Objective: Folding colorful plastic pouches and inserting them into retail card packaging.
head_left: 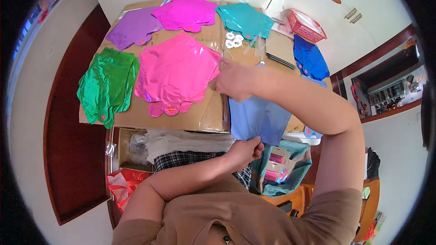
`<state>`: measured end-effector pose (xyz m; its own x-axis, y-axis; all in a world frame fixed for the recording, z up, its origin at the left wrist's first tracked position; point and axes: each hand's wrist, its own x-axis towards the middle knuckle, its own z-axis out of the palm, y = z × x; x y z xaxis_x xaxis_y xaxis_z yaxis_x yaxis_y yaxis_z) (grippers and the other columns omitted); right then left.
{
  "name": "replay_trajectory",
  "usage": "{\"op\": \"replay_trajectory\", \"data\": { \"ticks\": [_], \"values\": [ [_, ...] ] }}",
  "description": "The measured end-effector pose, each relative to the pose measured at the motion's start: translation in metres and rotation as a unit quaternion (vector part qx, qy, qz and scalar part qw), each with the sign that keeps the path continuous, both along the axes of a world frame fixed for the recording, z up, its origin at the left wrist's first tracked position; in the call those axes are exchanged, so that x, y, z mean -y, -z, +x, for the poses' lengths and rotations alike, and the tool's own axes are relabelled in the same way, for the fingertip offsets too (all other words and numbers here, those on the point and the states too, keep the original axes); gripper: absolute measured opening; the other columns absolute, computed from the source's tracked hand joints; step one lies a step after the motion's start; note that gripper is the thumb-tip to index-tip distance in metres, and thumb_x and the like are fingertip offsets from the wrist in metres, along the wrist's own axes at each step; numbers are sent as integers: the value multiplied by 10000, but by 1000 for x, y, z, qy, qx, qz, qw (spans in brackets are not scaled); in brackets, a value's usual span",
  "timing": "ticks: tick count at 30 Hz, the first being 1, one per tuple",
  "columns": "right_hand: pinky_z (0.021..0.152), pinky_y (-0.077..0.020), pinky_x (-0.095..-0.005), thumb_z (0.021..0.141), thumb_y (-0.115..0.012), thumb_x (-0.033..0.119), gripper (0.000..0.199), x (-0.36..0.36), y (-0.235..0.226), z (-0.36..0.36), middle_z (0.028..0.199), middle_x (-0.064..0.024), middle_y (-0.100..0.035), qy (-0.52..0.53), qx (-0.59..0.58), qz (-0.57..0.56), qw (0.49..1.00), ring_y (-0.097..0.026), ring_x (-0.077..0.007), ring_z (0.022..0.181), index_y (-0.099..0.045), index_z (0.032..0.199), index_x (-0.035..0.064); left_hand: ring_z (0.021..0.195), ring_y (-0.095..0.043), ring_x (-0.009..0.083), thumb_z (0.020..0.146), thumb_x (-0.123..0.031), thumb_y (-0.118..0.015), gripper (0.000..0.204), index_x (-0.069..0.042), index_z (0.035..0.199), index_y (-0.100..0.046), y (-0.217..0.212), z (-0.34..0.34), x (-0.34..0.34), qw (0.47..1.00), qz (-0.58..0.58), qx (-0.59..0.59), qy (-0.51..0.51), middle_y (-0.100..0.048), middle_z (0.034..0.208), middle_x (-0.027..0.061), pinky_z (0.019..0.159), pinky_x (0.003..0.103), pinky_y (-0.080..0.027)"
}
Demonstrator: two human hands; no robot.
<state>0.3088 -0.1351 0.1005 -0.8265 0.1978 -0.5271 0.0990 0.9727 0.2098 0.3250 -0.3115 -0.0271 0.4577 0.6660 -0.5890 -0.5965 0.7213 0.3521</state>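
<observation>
Thumb and fingers of my left hand pinch the lower edge of a flat, smooth blue bag-like sheet, which lies over the front edge of the cardboard. My right hand is closed above that sheet, its fingertips at the right corner of the stack of flat pink foil balloons. Whatever sits in those fingertips is too small to make out. Part of the blue sheet is hidden under my right forearm.
Around lie stacks of green, purple, magenta, teal and dark blue foil balloons. White rings, black sticks and a red basket are farther back. A teal bag stands below the edge.
</observation>
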Motion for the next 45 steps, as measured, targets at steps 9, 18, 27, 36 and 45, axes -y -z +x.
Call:
{"op": "replay_trajectory", "data": {
  "ticks": [9, 18, 27, 36, 45],
  "values": [
    [796, -459, -406, 687, -606, 116, 86, -16, 5, 53, 857, -77, -621, -74, -215, -85, 970, -599, -280, 892, -582, 757, 73, 699, -446, 118, 991, -183, -497, 166, -51, 905, -550, 9, -11, -2, 993, -1, 121, 11, -520, 808, 25, 723, 292, -457],
    [974, -427, -442, 726, -577, 159, 130, -9, 27, 119, 923, -102, -604, -195, -327, 12, 925, -592, -273, 983, -577, 812, 63, 678, -457, 118, 979, -190, -526, 148, -75, 887, -536, 15, -6, 1, 991, 31, 131, -3, -518, 782, 18, 722, 309, -461],
    [939, -460, -402, 730, -576, 160, 131, -10, 43, 133, 911, -95, -605, -190, -343, 55, 918, -603, -251, 938, -560, 805, 55, 665, -461, 126, 970, -174, -541, 139, -78, 873, -518, 4, -6, 2, 992, 49, 111, -34, -503, 750, 19, 705, 327, -464],
    [816, -471, -366, 750, -549, 158, 93, -10, 45, 133, 826, -64, -555, -143, -334, 27, 931, -589, -229, 853, -543, 794, 76, 786, -556, 142, 966, -235, -552, 167, -78, 1018, -571, 8, -11, 3, 993, 75, 89, 30, -591, 870, 43, 760, 322, -472],
    [923, -473, -396, 765, -563, 153, 239, -8, 48, 140, 1047, -131, -624, -92, -274, -9, 957, -608, -265, 985, -613, 959, 24, 915, -623, 181, 846, -282, -681, 294, -27, 989, -653, -111, -106, -58, 684, 437, -495, 309, -633, 884, 100, 775, 353, -495]
  ]
}}
